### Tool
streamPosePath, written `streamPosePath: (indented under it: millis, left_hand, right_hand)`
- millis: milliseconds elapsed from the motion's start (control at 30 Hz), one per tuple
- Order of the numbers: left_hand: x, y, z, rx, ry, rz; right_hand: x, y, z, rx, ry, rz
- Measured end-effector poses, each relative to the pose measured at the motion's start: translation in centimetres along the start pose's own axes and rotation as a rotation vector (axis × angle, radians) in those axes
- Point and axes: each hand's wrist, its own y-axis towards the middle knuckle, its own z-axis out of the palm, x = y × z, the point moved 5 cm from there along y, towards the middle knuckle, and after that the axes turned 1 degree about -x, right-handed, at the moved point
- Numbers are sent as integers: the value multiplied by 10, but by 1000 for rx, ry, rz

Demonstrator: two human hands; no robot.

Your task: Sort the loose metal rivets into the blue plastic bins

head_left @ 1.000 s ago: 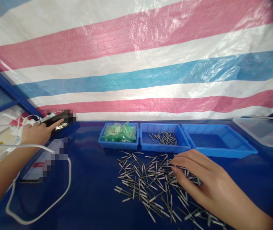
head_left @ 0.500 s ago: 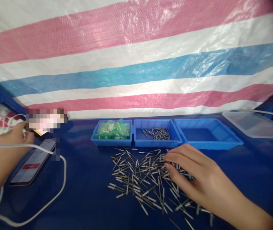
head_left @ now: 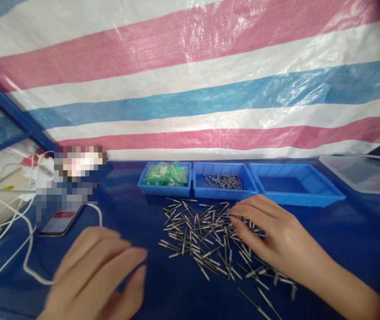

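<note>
A loose pile of metal rivets (head_left: pixel 203 235) lies on the dark blue table. My right hand (head_left: pixel 273 240) rests flat on the pile's right side, fingers stretched out and spread over the rivets. My left hand (head_left: pixel 99 275) hovers low at the front left of the pile, blurred by motion, fingers loosely extended with nothing in them. Behind the pile stand three blue trays: the left tray (head_left: pixel 150 189) holds green plastic pieces, the middle tray (head_left: pixel 246 189) holds a few rivets, the right tray (head_left: pixel 326 193) is bare inside.
A phone (head_left: pixel 59 222) lies at the left with a white cable (head_left: pixel 26 249) looping past it. More white cables sit at the far left edge. A clear plastic lid (head_left: pixel 363 175) is at the back right. A striped tarp hangs behind the table.
My left hand has left the device at the far left and swung down and right toward the pile. My right hand has stayed on the rivets.
</note>
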Motion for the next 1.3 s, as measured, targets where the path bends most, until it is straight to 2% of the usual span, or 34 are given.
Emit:
streamPosePath:
  millis: [100, 167, 200, 267, 333, 367, 400, 433, 500, 533, 633, 733, 800, 867, 1033, 1200, 1300]
  left_hand:
    - [-22, 52, 42, 138, -3, 53]
    - [-20, 74, 61, 164, 28, 64]
    - [-12, 82, 66, 154, 54, 41]
    - [20, 94, 71, 69, 110, -84]
    - [70, 99, 65, -136, 219, -324]
    - [99, 97, 62, -206, 280, -464]
    - [128, 93, 60, -226, 343, -595]
    - [155, 86, 58, -221, 426, -710]
    - [200, 72, 55, -193, 485, -800]
    - [218, 63, 54, -110, 573, -837]
    - [257, 36, 48, -30, 605, -850]
    - [283, 16, 46, 70, 599, -845]
    - [295, 9, 50, 120, 554, -786]
    - [305, 7, 54, 104, 503, -735]
    - [324, 3, 64, 68, 393, -809]
    - [316, 7, 64, 3, 354, -809]
    - [294, 19, 63, 16, 369, -828]
  right_hand:
    - [-4, -1, 0, 5, -24, 4]
    - [-6, -1, 0, 4, -40, 5]
    - [-7, -1, -1, 4, -45, 5]
    - [-8, -1, -1, 6, -47, 3]
    - [-8, -2, -1, 10, -46, -1]
    - [-7, -2, -1, 14, -47, -4]
    - [-7, -2, 0, 18, -48, -6]
    - [-6, -2, 0, 24, -48, -8]
    - [-5, -2, 0, 35, -47, -11]
    - [-5, -2, 0, 40, -46, -10]
    - [-6, -1, 1, 52, -51, -2]
    - [-7, -1, 5, 81, -53, 5]
    - [-8, -1, 8, 103, -44, 10]
    - [-9, -1, 10, 118, -32, 13]
    - [-11, 0, 12, 131, -30, 24]
    - [-10, 0, 13, 153, -36, 28]
    - [-9, 0, 12, 148, -37, 31]
